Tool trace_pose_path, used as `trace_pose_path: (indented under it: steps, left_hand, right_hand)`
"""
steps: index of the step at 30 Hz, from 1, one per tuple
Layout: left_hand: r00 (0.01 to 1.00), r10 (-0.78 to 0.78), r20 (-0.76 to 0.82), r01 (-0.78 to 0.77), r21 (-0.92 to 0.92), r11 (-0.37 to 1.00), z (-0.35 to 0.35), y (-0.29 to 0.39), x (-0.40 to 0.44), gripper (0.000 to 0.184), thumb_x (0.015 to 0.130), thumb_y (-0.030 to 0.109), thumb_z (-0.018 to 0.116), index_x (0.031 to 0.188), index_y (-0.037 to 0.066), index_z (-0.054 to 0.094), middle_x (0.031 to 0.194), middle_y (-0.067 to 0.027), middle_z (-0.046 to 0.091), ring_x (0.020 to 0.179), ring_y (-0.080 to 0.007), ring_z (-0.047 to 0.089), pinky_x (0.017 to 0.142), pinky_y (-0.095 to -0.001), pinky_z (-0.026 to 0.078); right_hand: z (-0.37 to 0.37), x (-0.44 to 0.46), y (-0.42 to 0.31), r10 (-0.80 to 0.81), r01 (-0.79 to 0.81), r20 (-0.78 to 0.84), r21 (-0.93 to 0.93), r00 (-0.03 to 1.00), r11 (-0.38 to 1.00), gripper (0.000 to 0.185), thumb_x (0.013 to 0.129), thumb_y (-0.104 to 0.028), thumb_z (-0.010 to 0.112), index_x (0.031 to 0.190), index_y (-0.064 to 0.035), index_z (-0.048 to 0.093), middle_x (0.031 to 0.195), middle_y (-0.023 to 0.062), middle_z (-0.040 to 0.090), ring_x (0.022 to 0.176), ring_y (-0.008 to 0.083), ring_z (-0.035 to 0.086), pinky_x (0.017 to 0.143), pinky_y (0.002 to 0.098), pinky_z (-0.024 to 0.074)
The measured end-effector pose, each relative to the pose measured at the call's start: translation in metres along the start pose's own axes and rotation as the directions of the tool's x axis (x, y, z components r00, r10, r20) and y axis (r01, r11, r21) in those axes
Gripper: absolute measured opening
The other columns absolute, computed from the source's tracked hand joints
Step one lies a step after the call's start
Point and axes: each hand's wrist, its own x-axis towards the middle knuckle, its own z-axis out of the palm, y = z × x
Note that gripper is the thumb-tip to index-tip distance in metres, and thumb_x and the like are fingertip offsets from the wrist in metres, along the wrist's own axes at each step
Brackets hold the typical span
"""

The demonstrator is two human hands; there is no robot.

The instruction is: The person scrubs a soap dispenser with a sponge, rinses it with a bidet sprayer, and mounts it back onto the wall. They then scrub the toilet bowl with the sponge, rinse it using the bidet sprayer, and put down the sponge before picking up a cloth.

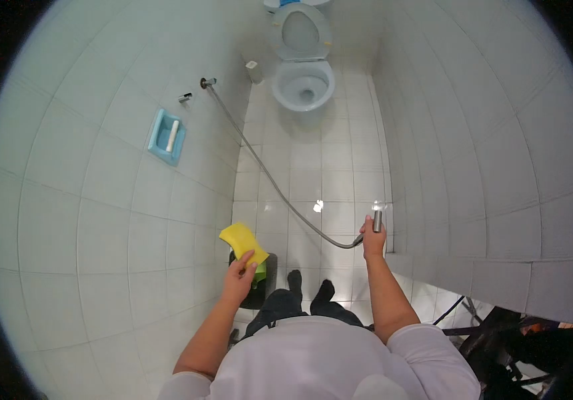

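My left hand is closed on one end of a yellow sponge, held out near the left wall above a dark bin. Something green shows just below the sponge. On the other side, my right hand grips a metal spray head that points away from me. From it a grey flexible hose sags across the floor area and runs up to a wall valve on the left. Whether water flows from the spray head I cannot tell.
A white toilet with its lid raised stands at the far end. On the left wall are a blue soap dish with a white bar and a small metal tap. Tiled walls close in both sides. Dark clutter lies at lower right.
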Motion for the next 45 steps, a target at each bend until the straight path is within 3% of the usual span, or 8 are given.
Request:
trace_pose_path:
  steps: [14, 18, 22, 24, 33, 35, 39, 45]
  left_hand:
    - [0.981, -0.140, -0.133, 0.135, -0.045, 0.990, -0.093, -0.022, 0.065, 0.030, 0.074, 0.006, 0.044, 0.102, 0.010, 0.054, 0.091, -0.0115, 0.054, 0.072, -0.0172, 0.049, 0.067, -0.0263, 0.040]
    - [0.972, -0.138, -0.192, 0.013, -0.539, 0.843, -0.094, -0.018, 0.094, 0.055, 0.074, 0.003, 0.042, 0.126, 0.016, 0.030, 0.099, -0.0103, 0.051, 0.083, -0.0178, 0.050, 0.075, -0.0286, 0.041]
    - [0.950, -0.296, -0.100, 0.155, -0.672, 0.724, -0.072, 0.042, 0.090, 0.062, 0.073, 0.001, 0.042, 0.129, 0.016, 0.021, 0.105, -0.0102, 0.048, 0.091, -0.0189, 0.049, 0.078, -0.0335, 0.041]
    - [0.921, -0.373, -0.110, 0.141, -0.800, 0.583, -0.060, 0.031, 0.101, 0.059, 0.074, 0.000, 0.040, 0.129, 0.015, 0.022, 0.113, -0.0097, 0.043, 0.095, -0.0190, 0.047, 0.079, -0.0360, 0.041]
    - [0.815, -0.580, 0.002, 0.202, -0.938, 0.280, 0.014, -0.004, 0.117, 0.049, 0.073, 0.006, 0.044, 0.121, 0.011, 0.034, 0.102, -0.0061, 0.046, 0.089, -0.0170, 0.047, 0.077, -0.0340, 0.040]
    - [0.807, -0.575, -0.136, 0.337, -0.692, 0.638, 0.031, 0.002, 0.101, 0.048, 0.073, 0.009, 0.046, 0.120, 0.012, 0.035, 0.102, -0.0046, 0.046, 0.089, -0.0153, 0.047, 0.076, -0.0328, 0.040]
    - [0.700, -0.712, -0.049, 0.298, -0.887, 0.354, 0.078, 0.001, 0.093, 0.046, 0.073, 0.011, 0.046, 0.119, 0.012, 0.038, 0.101, -0.0042, 0.047, 0.088, -0.0145, 0.047, 0.074, -0.0317, 0.040]
    - [0.607, -0.794, 0.029, 0.489, -0.801, 0.345, 0.108, -0.045, 0.020, 0.050, 0.072, 0.013, 0.047, 0.120, 0.013, 0.038, 0.099, -0.0051, 0.051, 0.087, -0.0146, 0.048, 0.074, -0.0318, 0.041]
  right_hand:
    - [0.017, 0.042, -0.093, -0.307, 0.320, 0.089, -0.238, 0.947, 0.917, 0.024, 0.081, -0.025, 0.052, 0.077, -0.0010, 0.052, 0.070, 0.0058, 0.055, 0.066, 0.0130, 0.052, 0.062, 0.0267, 0.0416]
    - [0.030, 0.041, -0.108, -0.363, 0.393, 0.195, -0.152, 0.911, 0.907, 0.025, 0.082, -0.025, 0.052, 0.073, -0.0017, 0.049, 0.069, 0.0056, 0.054, 0.069, 0.0134, 0.051, 0.067, 0.0279, 0.0406]
    - [0.032, 0.040, -0.123, -0.283, 0.429, 0.403, -0.339, 0.870, 0.837, 0.025, 0.081, -0.024, 0.052, 0.075, -0.0001, 0.051, 0.069, 0.0061, 0.055, 0.068, 0.0133, 0.052, 0.066, 0.0271, 0.0418]
    - [0.046, 0.057, -0.102, -0.362, 0.604, 0.603, -0.259, 0.711, 0.754, 0.020, 0.079, -0.021, 0.055, 0.074, -0.0018, 0.053, 0.064, 0.0050, 0.054, 0.061, 0.0140, 0.052, 0.059, 0.0271, 0.0417]
    - [0.090, 0.095, -0.100, -0.177, 0.722, 0.889, -0.211, 0.421, 0.659, 0.021, 0.076, -0.019, 0.059, 0.070, -0.0007, 0.051, 0.060, 0.0068, 0.051, 0.054, 0.0137, 0.048, 0.052, 0.0262, 0.0400]
    - [0.098, 0.100, -0.097, -0.122, 0.729, 0.923, -0.202, 0.365, 0.654, 0.020, 0.076, -0.018, 0.060, 0.070, -0.0010, 0.051, 0.060, 0.0064, 0.051, 0.055, 0.0133, 0.048, 0.052, 0.0261, 0.0400]
    - [0.114, 0.124, -0.067, -0.004, 0.714, 0.968, -0.183, 0.252, 0.676, 0.020, 0.073, -0.017, 0.062, 0.072, -0.0028, 0.048, 0.063, 0.0040, 0.049, 0.057, 0.0120, 0.046, 0.054, 0.0260, 0.0399]
    - [0.161, 0.084, -0.021, 0.212, 0.706, 0.977, -0.163, 0.019, 0.689, 0.025, 0.069, -0.017, 0.065, 0.077, -0.0028, 0.046, 0.067, 0.0076, 0.048, 0.058, 0.0136, 0.045, 0.054, 0.0257, 0.0400]
